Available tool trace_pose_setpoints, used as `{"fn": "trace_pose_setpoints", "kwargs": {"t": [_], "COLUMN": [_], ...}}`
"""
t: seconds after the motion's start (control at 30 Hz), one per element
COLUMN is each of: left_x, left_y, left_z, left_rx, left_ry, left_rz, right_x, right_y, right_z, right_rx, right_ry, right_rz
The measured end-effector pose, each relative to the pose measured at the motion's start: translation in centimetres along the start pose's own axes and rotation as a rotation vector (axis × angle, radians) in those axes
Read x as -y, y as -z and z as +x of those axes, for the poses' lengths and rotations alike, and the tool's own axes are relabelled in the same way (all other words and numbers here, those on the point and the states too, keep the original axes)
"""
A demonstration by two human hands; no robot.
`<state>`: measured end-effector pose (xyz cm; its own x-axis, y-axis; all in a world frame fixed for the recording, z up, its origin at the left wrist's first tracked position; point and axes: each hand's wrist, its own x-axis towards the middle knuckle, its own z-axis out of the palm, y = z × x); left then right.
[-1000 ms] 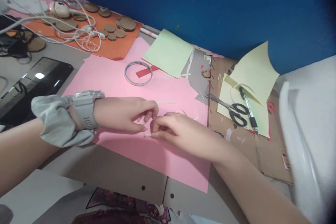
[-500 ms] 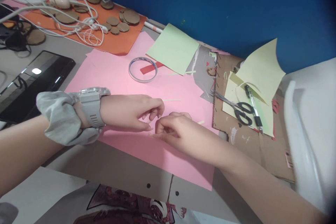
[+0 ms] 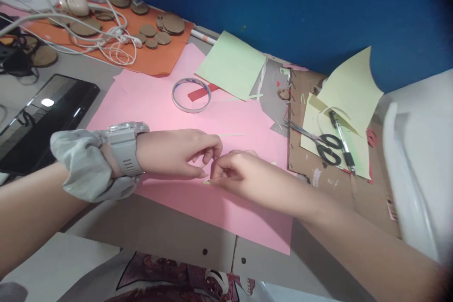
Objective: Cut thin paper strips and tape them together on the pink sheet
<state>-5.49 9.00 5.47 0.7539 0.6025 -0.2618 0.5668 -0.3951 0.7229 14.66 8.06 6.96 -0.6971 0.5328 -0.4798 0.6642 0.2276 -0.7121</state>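
A thin pale green paper strip (image 3: 205, 182) pokes out beyond the fingertips of my right hand (image 3: 235, 170), which pinches it over the pink paper sheet (image 3: 155, 99). Its other end seems to show past the knuckles; the middle is hidden. Just to the left is my left hand (image 3: 193, 151), fingers loosely curled, thumb apart from them, nothing seen between. Another narrow strip (image 3: 231, 135) lies flat behind my hands. Farther back, a roll of tape (image 3: 173, 99) rests on the pink sheet, with a red paper strip (image 3: 198, 93) partly inside its ring.
Scissors (image 3: 329, 148) and a pen (image 3: 341, 139) lie on yellow paper over cardboard (image 3: 300, 151) at right. Green paper (image 3: 231, 63) lies at the back. Cardboard discs (image 3: 171, 23) and a white cable (image 3: 120, 52) cover orange paper. A black glossy device (image 3: 53, 113) is at left.
The strip's end now shows more clearly beyond my right fingertips. Both hands keep nearly the same pose, and the whole view has shifted slightly.
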Motion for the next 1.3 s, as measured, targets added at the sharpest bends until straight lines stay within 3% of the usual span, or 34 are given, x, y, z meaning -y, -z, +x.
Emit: {"fn": "trace_pose_setpoints", "kwargs": {"t": [0.17,0.6,1.3], "left_x": [-0.06,-0.21,0.02], "left_y": [0.05,0.30,0.23], "left_z": [-0.03,0.23,0.26], "left_rx": [0.010,0.034,0.032], "left_ry": [0.005,0.021,-0.005], "left_rz": [-0.012,-0.044,-0.056], "right_x": [-0.10,0.43,0.47], "right_y": [0.36,0.14,-0.16], "right_z": [0.10,0.30,0.34], "right_rx": [0.055,-0.029,-0.055], "right_ry": [-0.021,-0.009,0.016], "right_rz": [0.014,-0.045,-0.074]}}
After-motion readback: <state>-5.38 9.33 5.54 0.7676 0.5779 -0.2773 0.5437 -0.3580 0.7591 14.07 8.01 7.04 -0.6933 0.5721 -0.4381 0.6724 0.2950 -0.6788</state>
